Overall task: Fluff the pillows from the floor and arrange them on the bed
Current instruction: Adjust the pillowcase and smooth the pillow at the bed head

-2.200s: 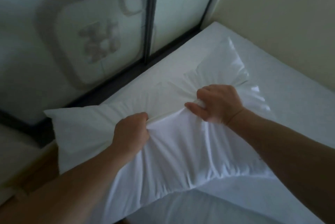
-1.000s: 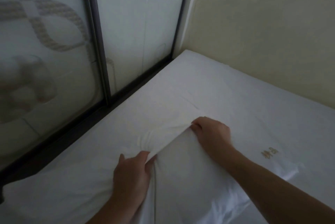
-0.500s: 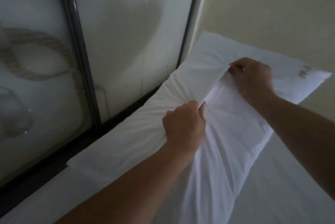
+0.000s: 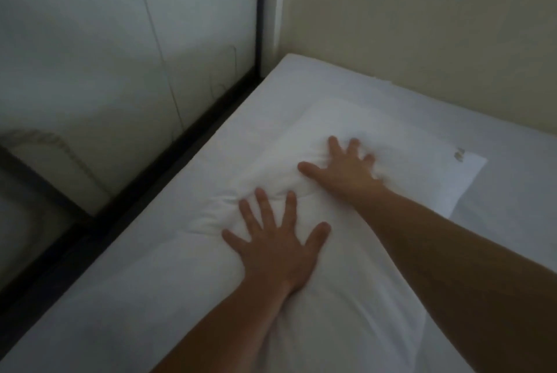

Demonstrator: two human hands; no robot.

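A white pillow [image 4: 401,161] lies flat on the white bed [image 4: 301,83], near the bed's far corner, with a small embroidered mark at its right end. My left hand [image 4: 277,249] rests palm down on the pillow's near part, fingers spread. My right hand [image 4: 346,170] presses palm down a little farther in, fingers spread and sunk into the fabric. The cloth bunches into folds between the two hands. Neither hand grips anything.
A frosted glass partition [image 4: 120,71] with a dark frame [image 4: 180,146] runs along the bed's left side. A cream wall [image 4: 422,25] bounds the bed on the far right side. The bed sheet [image 4: 512,206] stretches to the right of the pillow.
Both hands pinched and held the pillow up half a second ago. Now the pillow lies on the bed, and both hands have let go and press flat on it.
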